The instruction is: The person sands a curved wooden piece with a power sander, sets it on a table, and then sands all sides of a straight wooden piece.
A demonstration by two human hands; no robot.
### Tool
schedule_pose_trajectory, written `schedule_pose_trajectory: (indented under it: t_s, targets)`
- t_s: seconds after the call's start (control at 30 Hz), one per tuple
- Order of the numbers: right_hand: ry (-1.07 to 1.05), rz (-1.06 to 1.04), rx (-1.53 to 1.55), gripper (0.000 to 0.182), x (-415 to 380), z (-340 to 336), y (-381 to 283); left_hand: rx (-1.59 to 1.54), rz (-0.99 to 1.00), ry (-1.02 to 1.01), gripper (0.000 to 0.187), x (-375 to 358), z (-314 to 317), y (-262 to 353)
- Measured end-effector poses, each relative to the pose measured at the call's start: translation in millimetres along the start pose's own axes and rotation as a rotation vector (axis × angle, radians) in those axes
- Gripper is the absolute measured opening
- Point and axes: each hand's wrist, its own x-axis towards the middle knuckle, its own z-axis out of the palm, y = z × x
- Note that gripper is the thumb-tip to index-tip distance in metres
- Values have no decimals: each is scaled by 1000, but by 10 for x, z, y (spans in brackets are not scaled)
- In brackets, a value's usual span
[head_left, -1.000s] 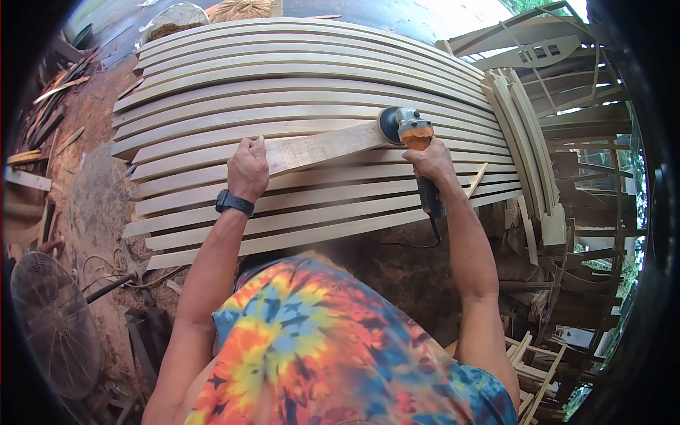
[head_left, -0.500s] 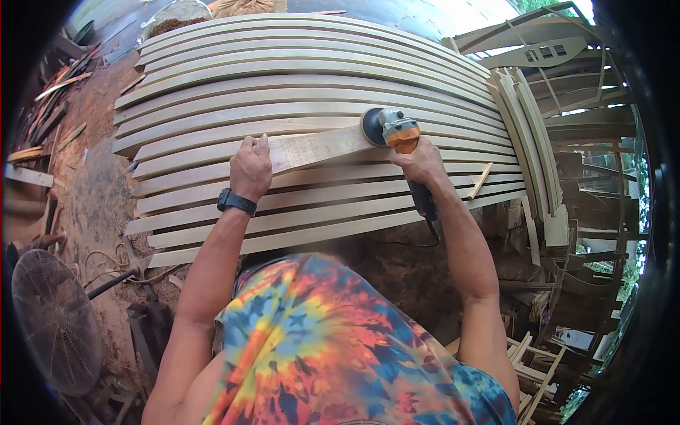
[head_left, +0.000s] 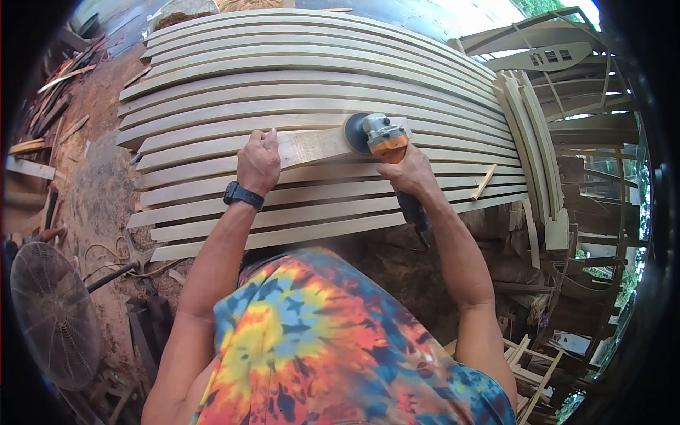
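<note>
My left hand (head_left: 259,161) grips the left end of a short, wide wooden board (head_left: 315,145), which lies across a row of long wooden slats (head_left: 283,78). My right hand (head_left: 412,172) is wrapped round an orange and grey angle grinder (head_left: 387,138). The grinder's round disc (head_left: 356,133) is tilted against the board's face, toward its right part. The board's right end shows a little beyond the grinder head. A dark watch (head_left: 243,195) is on my left wrist.
A large round fan (head_left: 57,315) stands at the lower left. A loose wood strip (head_left: 484,182) lies on the slats at the right. Stacked curved boards (head_left: 531,142) stand at the right edge. Scrap wood (head_left: 60,106) litters the left ground.
My right hand has drawn the grinder left along the board, uncovering the board's right end. My left hand keeps its grip, and its place in view has shifted slightly right.
</note>
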Motion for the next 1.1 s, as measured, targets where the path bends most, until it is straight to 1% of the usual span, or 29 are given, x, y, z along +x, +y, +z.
schedule_pose_trajectory:
  t_s: [0.1,0.17,0.3,0.37,0.4,0.47,0.5,0.53,0.6,0.63,0.7,0.73,0.8,0.93,1.0,1.1]
  targets:
    - [23,1,16,60,-23,-6,52,-4,-1,-6,47,-9,-23,11]
    - [63,47,38,60,10,-69,100,-4,0,-8,47,-6,-21,4]
    - [65,44,61,60,-9,-71,-22,11,-11,-15,47,-15,-6,1]
    - [3,-30,8,61,-9,12,-90,12,18,9,47,-5,14,-27]
    - [2,-31,8,61,-18,61,-79,11,17,11,47,-3,13,-20]
    - [59,-147,52,42,-27,187,-3,2,11,13,47,-9,10,-14]
    - [8,-106,72,44,-27,177,12,3,10,13,47,-7,-3,-9]
    - [8,-106,71,44,-31,145,28,8,-1,6,47,-4,-14,4]
    - [85,-78,28,44,-53,56,36,12,-10,0,47,0,-9,-6]
    - [86,-79,30,44,-20,1,55,12,4,3,47,8,1,-29]
    - [61,58,-29,61,48,-115,55,12,21,4,47,13,0,-39]
    - [63,60,-28,61,25,-130,34,5,19,7,47,5,-2,-33]
    - [92,5,73,61,-16,-118,-48,0,17,11,47,-6,3,-15]
    - [10,-28,-20,60,42,84,-53,12,4,8,49,-7,-1,-7]
    - [67,-116,53,47,30,178,7,5,-2,7,49,-8,-6,-5]
    - [91,-118,7,47,8,66,11,12,4,0,49,-3,-12,-22]
